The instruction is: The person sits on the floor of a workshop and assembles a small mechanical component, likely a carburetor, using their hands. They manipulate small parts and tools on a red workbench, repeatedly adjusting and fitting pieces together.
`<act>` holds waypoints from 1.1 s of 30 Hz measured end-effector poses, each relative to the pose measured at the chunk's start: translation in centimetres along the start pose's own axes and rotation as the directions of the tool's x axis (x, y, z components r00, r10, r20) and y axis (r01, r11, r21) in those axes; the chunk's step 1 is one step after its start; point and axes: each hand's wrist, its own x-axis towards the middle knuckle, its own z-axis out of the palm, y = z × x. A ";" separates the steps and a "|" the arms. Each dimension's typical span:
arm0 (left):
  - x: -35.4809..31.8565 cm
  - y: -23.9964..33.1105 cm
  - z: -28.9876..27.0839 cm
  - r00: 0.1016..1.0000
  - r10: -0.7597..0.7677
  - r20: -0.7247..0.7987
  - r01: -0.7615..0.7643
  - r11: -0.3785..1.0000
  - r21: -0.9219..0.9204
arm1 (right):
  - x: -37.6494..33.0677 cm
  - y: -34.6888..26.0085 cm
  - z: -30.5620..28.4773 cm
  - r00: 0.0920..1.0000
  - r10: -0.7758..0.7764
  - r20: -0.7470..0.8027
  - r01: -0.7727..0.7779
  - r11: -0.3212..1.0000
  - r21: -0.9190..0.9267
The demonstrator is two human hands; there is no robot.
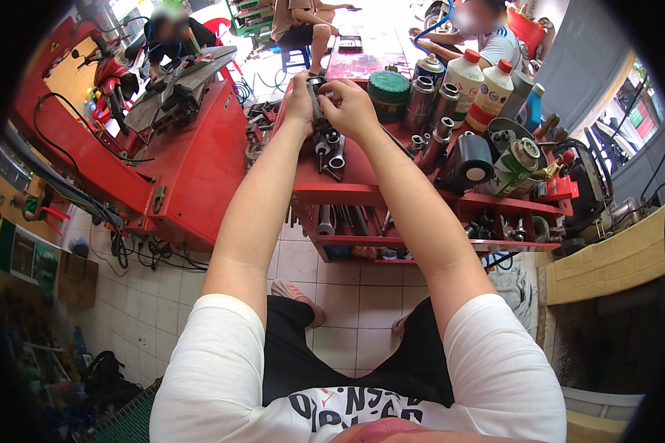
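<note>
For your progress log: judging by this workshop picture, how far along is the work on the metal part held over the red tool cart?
Done: nothing shows as finished. In hand: the left hand and right hand both hold a small dark metal part above the red tool cart. Left: sockets lie loose on the cart beneath; whether they belong to it is unclear.

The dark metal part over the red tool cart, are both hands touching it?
Touching. The head view shows the left hand and right hand both closed around the dark metal part, fingers wrapped on it with no gap, above the red tool cart.
</note>
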 end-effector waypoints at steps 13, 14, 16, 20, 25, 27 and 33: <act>0.7 -0.5 -0.4 1.000 0.004 0.016 -0.004 1.000 0.030 | 0.0 0.6 -0.4 0.990 -0.026 0.136 0.070 0.940 -0.334; -0.1 -0.2 0.2 1.000 -0.009 0.019 0.008 1.000 0.017 | -0.1 0.5 -0.5 0.992 -0.016 0.125 0.052 0.954 -0.294; -0.1 -0.4 0.4 0.999 -0.004 0.033 0.004 1.000 0.000 | -0.3 0.4 -0.7 0.995 0.005 0.103 0.017 0.977 -0.214; 1.0 -0.4 -0.7 0.999 0.032 0.030 -0.033 0.999 0.034 | -0.4 -0.5 0.0 0.997 -0.058 0.052 0.070 0.956 -0.285; 0.3 -0.7 0.2 0.999 0.019 0.046 -0.020 1.000 0.020 | -0.3 0.0 -0.7 0.993 0.019 0.121 0.024 0.937 -0.348; 1.1 -0.6 -0.9 0.998 0.052 0.030 -0.054 0.997 0.057 | -0.3 -0.6 -0.3 0.997 -0.015 0.070 0.032 0.967 -0.252; 0.6 -0.7 -0.4 0.998 0.014 0.055 -0.018 0.998 0.068 | -0.4 0.0 -0.2 0.997 -0.045 0.059 0.061 0.950 -0.305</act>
